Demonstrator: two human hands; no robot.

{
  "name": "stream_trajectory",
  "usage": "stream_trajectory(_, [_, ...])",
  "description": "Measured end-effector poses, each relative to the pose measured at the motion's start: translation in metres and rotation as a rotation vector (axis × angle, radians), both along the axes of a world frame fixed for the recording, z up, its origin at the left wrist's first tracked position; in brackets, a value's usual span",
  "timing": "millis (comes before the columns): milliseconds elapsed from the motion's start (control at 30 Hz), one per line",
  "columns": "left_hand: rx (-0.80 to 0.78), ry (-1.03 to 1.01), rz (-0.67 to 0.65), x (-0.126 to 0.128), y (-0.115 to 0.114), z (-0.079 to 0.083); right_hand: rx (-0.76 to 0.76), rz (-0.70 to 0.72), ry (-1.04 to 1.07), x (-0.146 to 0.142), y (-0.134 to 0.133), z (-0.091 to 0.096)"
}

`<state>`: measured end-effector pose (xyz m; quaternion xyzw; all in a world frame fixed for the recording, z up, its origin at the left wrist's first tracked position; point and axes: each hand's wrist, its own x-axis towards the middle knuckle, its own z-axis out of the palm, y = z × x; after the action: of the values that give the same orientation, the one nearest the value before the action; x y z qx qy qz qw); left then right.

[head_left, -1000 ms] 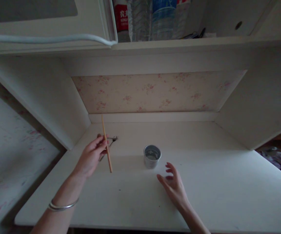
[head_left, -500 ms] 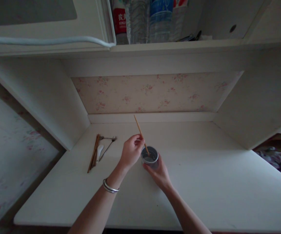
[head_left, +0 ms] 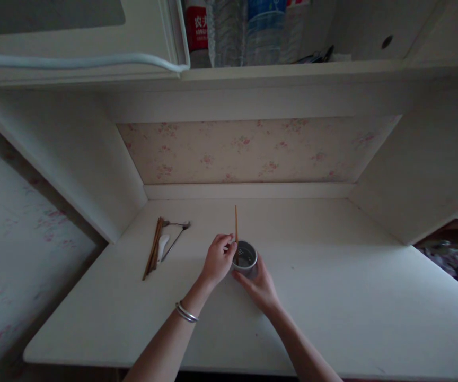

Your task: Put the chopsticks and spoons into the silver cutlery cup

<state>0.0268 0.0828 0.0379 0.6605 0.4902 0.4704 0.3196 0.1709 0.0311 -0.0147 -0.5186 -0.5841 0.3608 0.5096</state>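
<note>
Your chopstick (head_left: 236, 225) now stands straighter inside the cup (head_left: 247, 268), probably light, stiff and best held near the rim, where your left hand (head_left: 218, 260) pinches it, your right hand (head_left: 261, 286) clasping the cup.

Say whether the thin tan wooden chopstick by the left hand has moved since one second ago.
Yes, rightward: against the beige floral wall panel, the chopstick shifted from the left toward the middle, its lower end now in the grey metal cup.
</note>
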Motion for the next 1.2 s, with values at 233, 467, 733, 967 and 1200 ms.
stream_trajectory(233, [-0.238, -0.344, -0.111, -0.013, -0.019, -0.016, -0.036, 0.026, -0.045, 0.007, 0.0, -0.002])
stream_trajectory(467, [-0.327, -0.55, -0.236, -0.022, -0.029, -0.025, -0.06, 0.054, -0.106, 0.007, -0.003, 0.004])
stream_trajectory(733, [-0.329, -0.527, -0.349, -0.021, -0.043, -0.037, -0.116, 0.043, -0.167, 0.009, -0.003, 0.006])
stream_trajectory(967, [-0.096, -0.401, -0.333, -0.008, -0.041, -0.046, -0.136, 0.09, -0.171, 0.015, -0.005, 0.009])
stream_trajectory(1200, [-0.219, -0.299, -0.225, -0.011, -0.042, -0.043, 0.118, -0.217, -0.351, 0.005, -0.035, 0.045])
